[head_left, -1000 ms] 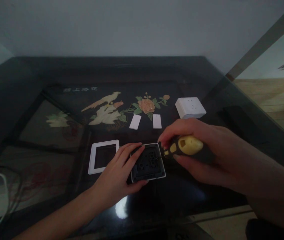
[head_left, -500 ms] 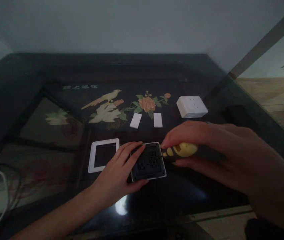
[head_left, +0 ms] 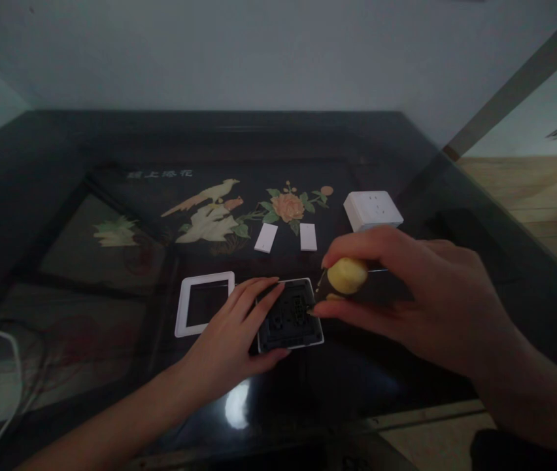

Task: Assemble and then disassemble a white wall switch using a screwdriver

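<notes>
A square black switch box with a white rim (head_left: 291,320) lies on the dark glossy table. My left hand (head_left: 236,333) grips its left side, fingertips on the top and thumb at the bottom edge. In my right hand (head_left: 381,281) is a short tool with a yellow and black handle (head_left: 347,275), pinched between thumb and fingers. Its tip is at the right edge of the black box; the exact contact is too small to tell. Just left of my left hand lies a white square frame (head_left: 183,305), partly behind my fingers.
Two small white plates (head_left: 265,237) (head_left: 308,237) lie beyond the box. A white socket block (head_left: 373,208) sits beyond my right hand. A white cable (head_left: 14,366) runs along the left edge. A wall stands behind the table (head_left: 239,137).
My right hand has turned, and the yellow handle is now tilted up, its end nearer the box and farther back. My left hand still holds the box.
</notes>
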{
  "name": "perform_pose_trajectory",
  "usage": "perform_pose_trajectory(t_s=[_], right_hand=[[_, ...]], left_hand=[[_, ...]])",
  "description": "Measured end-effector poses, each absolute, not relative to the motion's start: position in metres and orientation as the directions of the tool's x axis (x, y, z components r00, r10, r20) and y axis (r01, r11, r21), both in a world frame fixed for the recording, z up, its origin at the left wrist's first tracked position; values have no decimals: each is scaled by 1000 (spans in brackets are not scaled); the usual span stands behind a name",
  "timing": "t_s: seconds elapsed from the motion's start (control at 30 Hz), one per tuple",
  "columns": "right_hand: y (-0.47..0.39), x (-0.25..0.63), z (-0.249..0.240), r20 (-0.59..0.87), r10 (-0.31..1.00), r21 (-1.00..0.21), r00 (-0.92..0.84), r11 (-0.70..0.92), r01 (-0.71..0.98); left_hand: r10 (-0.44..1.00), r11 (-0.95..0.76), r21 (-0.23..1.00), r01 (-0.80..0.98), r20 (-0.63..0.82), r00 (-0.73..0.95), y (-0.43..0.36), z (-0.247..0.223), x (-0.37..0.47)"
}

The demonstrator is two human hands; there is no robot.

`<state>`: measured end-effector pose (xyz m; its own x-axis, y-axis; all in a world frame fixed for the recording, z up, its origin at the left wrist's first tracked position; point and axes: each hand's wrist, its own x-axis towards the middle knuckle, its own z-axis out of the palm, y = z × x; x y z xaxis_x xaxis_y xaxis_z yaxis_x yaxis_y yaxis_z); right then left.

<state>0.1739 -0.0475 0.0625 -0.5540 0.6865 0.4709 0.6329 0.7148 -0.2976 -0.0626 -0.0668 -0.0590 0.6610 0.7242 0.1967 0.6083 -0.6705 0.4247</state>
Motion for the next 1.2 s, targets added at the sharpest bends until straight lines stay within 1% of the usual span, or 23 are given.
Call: perform_pose_trajectory(t_s=[0.2, 0.33, 0.4, 0.47, 0.53, 0.57, 0.6, 0.63, 0.67, 0.7, 0.73, 0.83, 0.9, 1.03, 1.1, 1.2], right_hand=[[-47, 168, 62, 476, 707, -324, -524, 694, 643], [-44, 173, 67, 467, 727, -397, -504, 681, 615], [-40, 179, 69, 506, 764, -481, -401, 636, 603], [-32, 186, 67, 538, 811, -618, -232, 566, 545], [-22, 192, 56, 498, 861, -764, -106, 493, 415], [-17, 194, 48, 470, 879, -811, -76, 464, 355], [-12, 196, 37, 444, 893, -827, -76, 441, 350], [-9, 197, 26, 443, 892, -809, -89, 440, 390], [-7, 198, 14, 470, 877, -755, -105, 461, 466], [-6, 198, 1, 515, 845, -660, -144, 497, 563], [-6, 198, -11, 551, 808, -535, -209, 534, 654], [-9, 198, -38, 596, 744, -422, -303, 611, 669], [-10, 197, -49, 600, 717, -375, -355, 644, 667], [-9, 193, -57, 543, 711, -310, -447, 664, 680], [-9, 191, -60, 473, 721, -265, -506, 664, 699], [-11, 189, -64, 364, 722, -172, -588, 673, 719]], left_hand=[[728, -660, 451, 601, 186, 660, -67, -59, -64], [738, -647, 467, 602, 184, 650, -66, -62, -63], [744, -636, 482, 602, 176, 645, -66, -63, -63], [750, -622, 501, 602, 159, 643, -66, -63, -63], [755, -608, 520, 600, 145, 639, -67, -63, -63], [755, -605, 530, 595, 144, 640, -67, -63, -63], [754, -603, 539, 589, 144, 641, -67, -63, -63], [754, -600, 547, 583, 144, 641, -68, -63, -64], [753, -598, 556, 577, 142, 643, -68, -64, -64], [753, -593, 565, 573, 138, 643, -67, -64, -64], [756, -585, 577, 570, 133, 641, -67, -64, -64], [774, -537, 627, 565, 100, 625, -65, -62, -65], [785, -491, 673, 554, 66, 616, -64, -59, -67], [815, -399, 736, 547, 12, 579, -62, -50, -71], [837, -392, 736, 552, 36, 547, -60, -47, -73], [854, -427, 708, 563, 109, 509, -56, -47, -76]])
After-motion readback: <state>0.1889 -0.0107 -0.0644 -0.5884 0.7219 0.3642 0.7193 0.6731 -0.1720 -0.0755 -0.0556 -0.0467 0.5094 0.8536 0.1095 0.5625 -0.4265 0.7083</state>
